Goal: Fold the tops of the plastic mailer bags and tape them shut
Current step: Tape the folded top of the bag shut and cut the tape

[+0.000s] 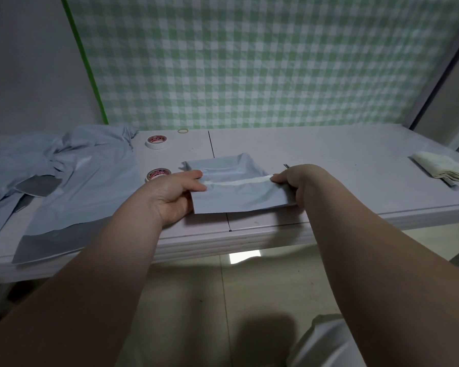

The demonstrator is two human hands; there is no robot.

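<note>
1. Near the front edge of the white worktop (329,154), the pale grey plastic mailer bag (236,200) is laid, top folded.
2. Its ends are pinched by the left hand (172,197) and right hand (297,181).
3. The white strip along the fold (239,183) could be wrinkled if either pinch slips.

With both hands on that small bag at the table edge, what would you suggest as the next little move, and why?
Probably slide one thumb along the white tape strip to press it flat. The left hand and right hand each pinch an end of the folded bag. The strip already spans the fold from one hand to the other, but it looks wrinkled rather than smoothed down.
</note>
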